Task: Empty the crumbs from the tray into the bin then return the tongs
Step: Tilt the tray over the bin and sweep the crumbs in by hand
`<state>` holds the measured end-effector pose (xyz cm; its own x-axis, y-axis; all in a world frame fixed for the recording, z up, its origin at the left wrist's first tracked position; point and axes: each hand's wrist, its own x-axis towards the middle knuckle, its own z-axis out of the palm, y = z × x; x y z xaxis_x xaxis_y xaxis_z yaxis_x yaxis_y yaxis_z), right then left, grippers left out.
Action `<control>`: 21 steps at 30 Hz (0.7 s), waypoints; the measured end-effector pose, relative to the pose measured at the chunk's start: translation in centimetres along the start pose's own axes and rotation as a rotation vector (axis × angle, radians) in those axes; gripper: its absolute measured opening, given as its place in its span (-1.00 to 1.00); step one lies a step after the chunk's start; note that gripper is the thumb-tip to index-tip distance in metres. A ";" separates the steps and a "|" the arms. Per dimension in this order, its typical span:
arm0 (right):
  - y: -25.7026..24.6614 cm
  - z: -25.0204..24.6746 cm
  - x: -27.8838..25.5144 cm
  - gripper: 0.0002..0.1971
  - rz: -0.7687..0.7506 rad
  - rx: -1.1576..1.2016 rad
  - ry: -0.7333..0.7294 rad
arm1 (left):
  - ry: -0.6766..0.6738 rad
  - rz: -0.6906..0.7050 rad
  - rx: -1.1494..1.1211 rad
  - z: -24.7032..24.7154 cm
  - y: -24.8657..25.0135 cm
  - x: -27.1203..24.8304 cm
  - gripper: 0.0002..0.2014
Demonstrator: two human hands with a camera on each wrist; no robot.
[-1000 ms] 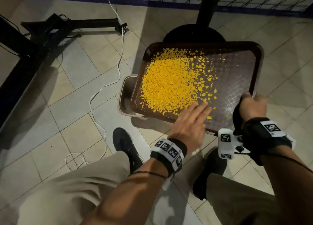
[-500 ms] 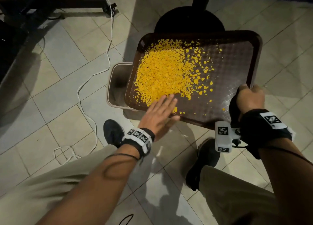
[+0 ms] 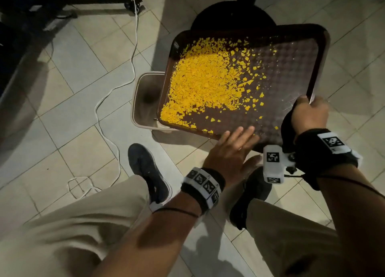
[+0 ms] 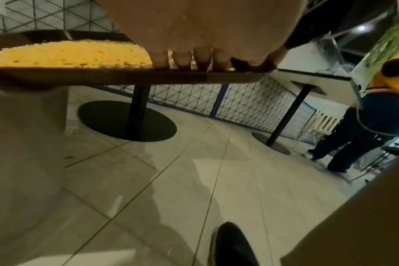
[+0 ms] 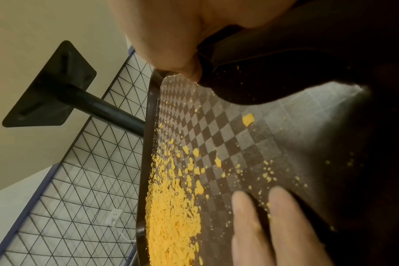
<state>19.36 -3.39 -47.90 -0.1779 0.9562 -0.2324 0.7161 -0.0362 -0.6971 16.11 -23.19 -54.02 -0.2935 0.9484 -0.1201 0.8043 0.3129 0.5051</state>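
I hold a dark brown tray (image 3: 291, 68) above the floor, its left end over a beige bin (image 3: 145, 101). Yellow crumbs (image 3: 204, 85) cover its left half, thickest toward the near left corner. My right hand (image 3: 308, 112) grips the tray's near right corner, with a black object (image 3: 286, 128) clamped under it; what it is I cannot tell. My left hand (image 3: 239, 135) lies flat, fingers straight, on the near edge right of the crumbs. In the left wrist view the fingertips (image 4: 182, 59) rest on the tray rim (image 4: 125, 77). The right wrist view shows these fingers (image 5: 250, 225) beside the crumbs (image 5: 171, 207).
A black round table base (image 3: 231, 16) stands behind the tray. A white cable (image 3: 116, 85) runs over the tiles left of the bin. My dark shoes (image 3: 148, 172) stand below the tray. Another person (image 4: 375, 117) stands by a second table at the right.
My left hand swept left along the near edge, then came back right. The crumbs have bunched further toward the near left corner over the bin. My right hand kept its grip.
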 end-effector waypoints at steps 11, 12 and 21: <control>0.9 0.2 0.6 -0.76 0.063 0.100 -0.054 | -0.039 -0.455 0.092 -2.3 -11.1 -3.4 -0.34; 0.9 0.2 0.6 -0.81 0.067 0.113 -0.060 | -0.030 -0.417 0.080 -2.2 -10.1 -2.9 -0.36; 1.2 0.7 0.2 -0.71 0.104 0.206 -0.096 | -0.084 0.181 0.160 2.3 3.8 2.8 -0.29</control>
<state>19.77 -3.48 -49.24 -0.1807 0.9126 -0.3666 0.5832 -0.2007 -0.7871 19.56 -19.25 -54.40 -0.0987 0.9885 -0.1142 0.9135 0.1356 0.3835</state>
